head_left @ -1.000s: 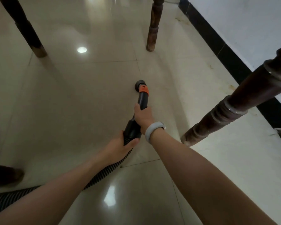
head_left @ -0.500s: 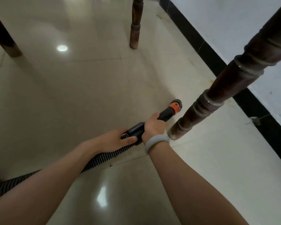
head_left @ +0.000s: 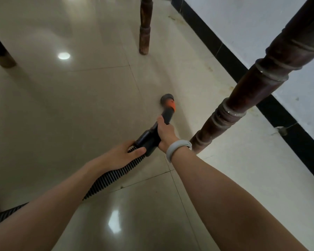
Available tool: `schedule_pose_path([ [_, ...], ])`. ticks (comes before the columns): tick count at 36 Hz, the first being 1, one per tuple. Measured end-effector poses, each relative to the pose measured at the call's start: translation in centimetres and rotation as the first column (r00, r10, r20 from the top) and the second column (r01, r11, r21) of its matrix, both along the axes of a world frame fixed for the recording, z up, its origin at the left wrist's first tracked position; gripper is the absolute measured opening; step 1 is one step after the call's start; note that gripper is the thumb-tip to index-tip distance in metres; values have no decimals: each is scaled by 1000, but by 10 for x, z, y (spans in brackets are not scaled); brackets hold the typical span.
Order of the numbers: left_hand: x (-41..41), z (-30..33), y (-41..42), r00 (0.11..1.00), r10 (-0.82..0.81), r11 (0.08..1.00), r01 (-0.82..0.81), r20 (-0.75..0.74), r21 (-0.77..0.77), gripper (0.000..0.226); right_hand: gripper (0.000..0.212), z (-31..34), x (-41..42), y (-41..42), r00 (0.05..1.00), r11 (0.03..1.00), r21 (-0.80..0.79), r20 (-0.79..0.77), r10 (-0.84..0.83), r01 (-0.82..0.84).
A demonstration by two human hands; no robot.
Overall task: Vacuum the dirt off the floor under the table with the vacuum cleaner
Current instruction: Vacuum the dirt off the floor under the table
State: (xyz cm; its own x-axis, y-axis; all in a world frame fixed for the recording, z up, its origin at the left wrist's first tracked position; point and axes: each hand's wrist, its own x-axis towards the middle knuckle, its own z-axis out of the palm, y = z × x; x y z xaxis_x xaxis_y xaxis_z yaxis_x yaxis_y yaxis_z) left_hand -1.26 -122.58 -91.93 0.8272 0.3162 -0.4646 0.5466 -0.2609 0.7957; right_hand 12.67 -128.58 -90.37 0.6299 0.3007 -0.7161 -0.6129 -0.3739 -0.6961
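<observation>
We hold the vacuum hose with both hands, low over the glossy tiled floor (head_left: 80,109). Our right hand (head_left: 166,132) is wrapped around the black wand (head_left: 168,115), fingers curled under it and thumb lying along the top; a pale grey band (head_left: 177,148) sits on that wrist. Our left hand (head_left: 122,153) grips the ribbed black hose (head_left: 114,175) just behind the wand's thick collar (head_left: 148,141), thumb pressed over the top and fingers curled round the far side. The hose trails back under our left forearm toward the lower left edge.

Ahead of our right hand, the wand ends in an orange ring (head_left: 171,105) and a round dark nozzle (head_left: 167,98), which appears to be down on the floor, though contact is hard to confirm. Just to the right of our right wrist stands a dark turned table leg (head_left: 246,95), its foot near the band. Another table leg (head_left: 145,26) stands well ahead of the nozzle, and a third (head_left: 0,51) far off to the left. Beyond the near leg, a black skirting strip (head_left: 297,124) runs along a white wall (head_left: 243,24).
</observation>
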Motion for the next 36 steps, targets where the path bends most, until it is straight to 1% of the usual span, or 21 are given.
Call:
schedule_pose_path([
  [4, 3, 1, 0, 1000, -27, 1000, 27, -14, -1, 30, 52, -5, 0, 0, 991, 987, -158, 131, -10, 31],
  [7, 2, -3, -7, 997, -56, 998, 57, -57, 15, 33, 52, -12, -2, -10, 984, 969, -234, 175, -31, 72],
  [9, 0, -8, -11, 998, -45, 998, 47, -53, 38, 29, 52, -11, -2, -9, 989, 977, -204, 144, -27, 56],
  [11, 0, -12, -11, 999, 16, 999, -15, -29, 43, 25, 53, -13, 1, 0, 993, 993, -117, 122, -2, 16],
  [12, 0, -13, -10, 999, 47, 998, -46, -22, 45, 27, 54, -13, 3, 5, 992, 997, -81, 127, 27, -17],
  [14, -1, -13, -10, 996, 91, 994, -90, -8, 56, 38, 55, -10, 2, 18, 983, 995, -39, 154, 100, -95],
  [16, -3, -14, -10, 990, 141, 989, -140, -16, 42, 42, 55, -7, -1, 30, 965, 979, -26, 166, 201, -200],
  [17, -5, -15, -10, 985, 171, 985, -171, -16, 33, 40, 54, -5, -3, 35, 953, 968, -26, 169, 250, -249],
  [19, -10, -16, -7, 974, 227, 973, -227, -19, 32, 32, 53, -4, -7, 45, 936, 953, -46, 183, 302, -299],
  [20, -12, -17, -4, 966, 256, 966, -255, -29, 30, 32, 53, -5, -9, 49, 934, 952, -59, 188, 305, -299],
  [21, -14, -17, -1, 959, 281, 960, -280, -34, 28, 35, 53, -6, -10, 52, 933, 953, -76, 195, 303, -294],
  [23, -18, -16, 3, 960, 278, 960, -277, -42, 42, 40, 54, -12, -11, 52, 934, 957, -119, 214, 285, -264],
  [26, -24, -12, 5, 982, 181, 981, -175, -61, 87, 41, 47, -23, -16, 41, 956, 975, -141, 215, 199, -171],
  [28, -31, -9, 4, 990, 115, 989, -106, -78, 104, 36, 34, -29, -19, 32, 979, 989, -104, 164, 124, -108],
  [29, -35, -9, 3, 992, 96, 991, -87, -86, 102, 32, 31, -30, -19, 30, 988, 994, -78, 130, 88, -78],
  [31, -46, -12, 2, 993, 76, 996, -71, -95, 54, 31, 32, -27, -15, 29, 999, 999, -23, 21, 32, -31],
  [33, -60, -14, 2, 993, 29, 999, -26, -111, 24, 47, 37, -27, -9, 28, 993, 998, 49, -121, -19, 25],
  [34, -66, -14, 2, 991, 3, 1000, 0, -131, 27, 57, 37, -28, -6, 27, 988, 997, 58, -146, -43, 52],
  [35, -70, -14, 3, 988, -17, 999, 21, -152, 26, 62, 37, -30, -5, 26, 988, 997, 42, -146, -55, 62],
  [36, -72, -13, 3, 984, -41, 999, 46, -176, 23, 60, 36, -33, -7, 25, 990, 998, 14, -127, -64, 67],
])
